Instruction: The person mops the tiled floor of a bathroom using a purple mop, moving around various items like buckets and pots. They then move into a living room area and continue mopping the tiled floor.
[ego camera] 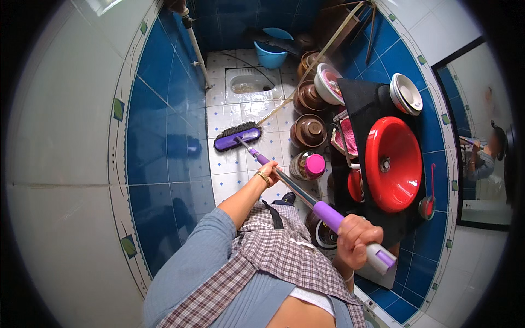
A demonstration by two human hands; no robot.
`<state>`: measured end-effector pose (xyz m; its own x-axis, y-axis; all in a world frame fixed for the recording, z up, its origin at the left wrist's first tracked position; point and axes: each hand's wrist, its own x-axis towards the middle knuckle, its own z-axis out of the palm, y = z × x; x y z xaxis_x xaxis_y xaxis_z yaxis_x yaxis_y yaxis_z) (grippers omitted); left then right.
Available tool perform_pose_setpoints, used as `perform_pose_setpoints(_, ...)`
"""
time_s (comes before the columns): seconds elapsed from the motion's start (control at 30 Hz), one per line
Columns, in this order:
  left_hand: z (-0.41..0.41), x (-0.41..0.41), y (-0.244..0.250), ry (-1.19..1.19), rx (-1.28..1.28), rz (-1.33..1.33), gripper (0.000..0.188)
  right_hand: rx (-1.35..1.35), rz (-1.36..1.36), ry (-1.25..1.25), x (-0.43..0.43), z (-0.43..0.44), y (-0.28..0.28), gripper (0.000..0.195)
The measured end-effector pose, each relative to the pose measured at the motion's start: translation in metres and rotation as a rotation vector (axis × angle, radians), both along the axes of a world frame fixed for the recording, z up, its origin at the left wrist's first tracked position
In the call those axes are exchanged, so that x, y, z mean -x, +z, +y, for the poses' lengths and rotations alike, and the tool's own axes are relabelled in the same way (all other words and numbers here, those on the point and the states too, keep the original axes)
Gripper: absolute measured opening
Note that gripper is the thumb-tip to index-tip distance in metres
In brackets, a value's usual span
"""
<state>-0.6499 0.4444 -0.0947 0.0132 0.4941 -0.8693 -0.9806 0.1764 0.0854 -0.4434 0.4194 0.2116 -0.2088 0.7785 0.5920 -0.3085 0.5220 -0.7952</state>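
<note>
Both my hands grip the metal pole of a long-handled floor scrubber (296, 184), a mop or brush with purple grips. My left hand (269, 174) wraps the pole partway down, below a gold-coloured wrist band. Near the upper end, my right hand (359, 241) closes round the purple grip, with the grey end cap sticking out past it. The purple head (238, 137), edged with dark shaggy bristles, rests tilted on the wet white tiled floor (229, 164). Just beyond it, a squat toilet (251, 84) is set into the floor.
A blue bucket (271, 57) stands behind the toilet. Brown jars (308, 130) and a pink-lidded jar (307, 165) line the right side. Above them are a black counter (361, 98), a red basin (396, 164) and stacked bowls (406, 94). Blue tiled wall (156, 143) bounds the left.
</note>
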Motion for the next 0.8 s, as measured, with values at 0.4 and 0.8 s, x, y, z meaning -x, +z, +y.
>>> perform_pose_setpoints(0.4, 0.008, -0.016, 0.014, -0.123, 0.028, -0.098, 0.014, 0.170, 0.187, 0.218, -0.012, 0.016, 0.011, 0.024)
perform_pose_setpoints(0.8, 0.015, -0.013, 0.002, -0.102, -0.054, -0.019, 0.013, 0.072, 0.108, 0.126, -0.007, 0.029, 0.012, 0.023)
